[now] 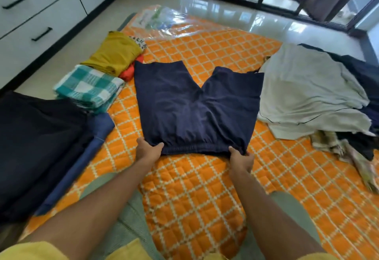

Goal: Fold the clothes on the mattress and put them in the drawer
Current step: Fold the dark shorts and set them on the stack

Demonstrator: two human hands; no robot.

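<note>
The navy shorts [194, 105] lie spread flat at the centre of the frame on the orange mattress [194, 188]. The left hand [148, 150] and right hand [241, 160] each pinch a waistband corner. Folding is just starting; next, one leg likely goes over the other.

The shorts [194, 103] are navy. The mattress [205, 188] is orange with a white lattice pattern. A towel [90, 87] is checked teal and white; the shirt [114, 54] beyond it is mustard, with a red cloth [129, 74] beside. The stack [41, 146] at left is black over blue. The heap's sheet [307, 91] is pale grey. The drawers [37, 9] are white with black handles.
</note>
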